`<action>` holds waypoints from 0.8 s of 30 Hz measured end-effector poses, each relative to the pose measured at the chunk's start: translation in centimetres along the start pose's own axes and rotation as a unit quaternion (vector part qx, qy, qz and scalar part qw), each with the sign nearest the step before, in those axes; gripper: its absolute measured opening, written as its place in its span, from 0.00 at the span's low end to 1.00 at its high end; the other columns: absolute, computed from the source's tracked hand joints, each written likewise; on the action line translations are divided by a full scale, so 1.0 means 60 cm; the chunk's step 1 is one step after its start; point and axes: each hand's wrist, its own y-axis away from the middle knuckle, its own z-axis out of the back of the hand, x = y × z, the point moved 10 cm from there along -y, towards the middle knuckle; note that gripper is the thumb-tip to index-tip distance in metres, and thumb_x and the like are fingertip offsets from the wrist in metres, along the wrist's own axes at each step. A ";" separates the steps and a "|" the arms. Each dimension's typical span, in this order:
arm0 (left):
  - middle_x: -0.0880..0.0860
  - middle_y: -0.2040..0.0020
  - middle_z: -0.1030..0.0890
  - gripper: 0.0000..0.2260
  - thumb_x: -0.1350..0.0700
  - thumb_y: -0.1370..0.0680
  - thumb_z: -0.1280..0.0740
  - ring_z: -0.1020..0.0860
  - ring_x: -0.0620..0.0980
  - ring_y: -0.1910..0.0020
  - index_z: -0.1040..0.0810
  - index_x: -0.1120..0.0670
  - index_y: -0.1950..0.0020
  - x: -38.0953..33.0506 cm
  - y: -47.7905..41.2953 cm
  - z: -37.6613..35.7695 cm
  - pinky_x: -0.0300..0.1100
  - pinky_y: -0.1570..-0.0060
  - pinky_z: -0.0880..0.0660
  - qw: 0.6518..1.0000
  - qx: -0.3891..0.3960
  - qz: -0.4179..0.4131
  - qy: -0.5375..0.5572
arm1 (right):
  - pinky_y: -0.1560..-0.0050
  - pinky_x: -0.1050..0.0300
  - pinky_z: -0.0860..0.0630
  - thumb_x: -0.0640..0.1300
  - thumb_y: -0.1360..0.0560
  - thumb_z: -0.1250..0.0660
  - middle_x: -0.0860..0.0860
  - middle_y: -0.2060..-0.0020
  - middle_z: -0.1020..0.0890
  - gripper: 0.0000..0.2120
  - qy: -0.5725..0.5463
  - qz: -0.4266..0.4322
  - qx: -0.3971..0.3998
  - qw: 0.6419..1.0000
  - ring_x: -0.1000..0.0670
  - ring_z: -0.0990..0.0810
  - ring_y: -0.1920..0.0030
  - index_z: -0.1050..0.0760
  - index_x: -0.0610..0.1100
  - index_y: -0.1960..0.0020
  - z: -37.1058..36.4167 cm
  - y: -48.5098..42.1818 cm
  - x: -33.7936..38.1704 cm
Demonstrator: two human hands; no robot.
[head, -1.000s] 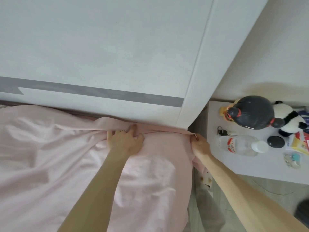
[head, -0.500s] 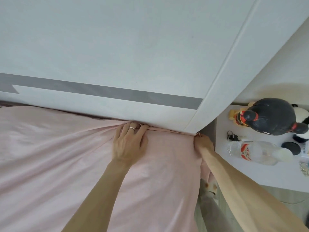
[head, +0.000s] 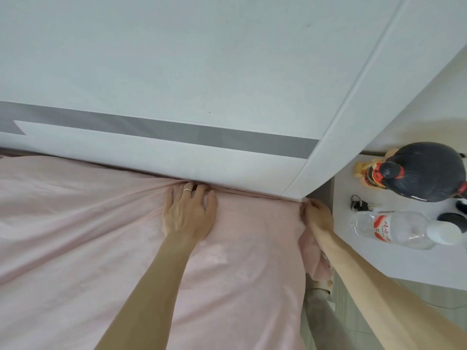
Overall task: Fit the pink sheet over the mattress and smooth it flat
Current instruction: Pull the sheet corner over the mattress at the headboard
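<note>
Spreading from the frame's bottom edge up to the headboard (head: 177, 72), the pink sheet (head: 88, 248) covers the mattress, which is hidden under it. Creases fan out left and down from a spot just below the headboard. Two bare forearms reach toward the headboard. Left hand (head: 188, 213) lies palm-down on the sheet just below the headboard, fingers (head: 199, 195) straight and slightly apart, tips pushed into the seam where sheet meets headboard; ring (head: 187, 190) on one finger. Right hand (head: 317, 213) is at the mattress corner, under the headboard's right end, its fingers curled and clamped on the sheet's edge; fingertips hidden by cloth. Loose sheet bunches below that hand, down the bed's side. Right of the headboard, a white surface (head: 379, 269) carries a clear plastic bottle (head: 394, 229) lying on its side, red label, white cap. Keys (head: 360, 199) sit just beyond the bottle, nearer the headboard's corner. Farthest, a dark round figurine (head: 427, 170) stands at the surface's back edge.
</note>
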 end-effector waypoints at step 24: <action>0.53 0.45 0.18 0.17 0.48 0.21 0.39 0.21 0.55 0.44 0.19 0.55 0.41 -0.069 0.035 0.040 0.53 0.35 0.30 0.963 -0.173 -0.205 0.024 | 0.59 0.56 0.34 0.37 0.25 0.36 0.49 0.70 0.26 0.15 -0.029 -0.016 -0.008 0.999 0.47 0.28 0.62 0.31 0.44 0.70 -0.043 -0.065 -0.005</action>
